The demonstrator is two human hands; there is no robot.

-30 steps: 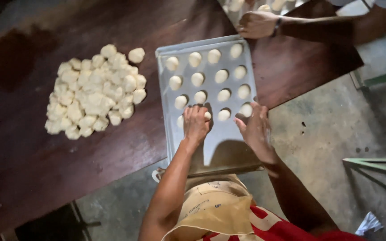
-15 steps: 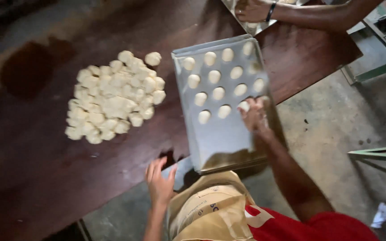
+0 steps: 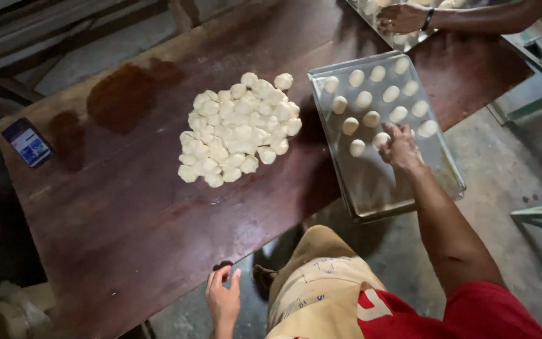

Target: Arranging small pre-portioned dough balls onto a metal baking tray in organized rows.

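Head view: right hand [image 3: 401, 145] sits over the metal tray [image 3: 396, 188], fingers curled down on a dough ball [image 3: 381, 139] at the end of the rows; can't tell if it's gripped or just pressed. Left hand [image 3: 223, 299] hangs open and empty at the table edge [image 3: 127, 251]. Dough pile [image 3: 238, 129] lies up-table, between the two hands, nearer the tray. Tray's long axis runs away from the person. A co-worker's hand [image 3: 401, 17] works another tray beyond. Phone [image 3: 27, 142] far left.

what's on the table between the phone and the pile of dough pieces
In the head view, only bare dark wood with two darker stains lies between the phone and the pile of dough pieces; no other object sits on that stretch of table.
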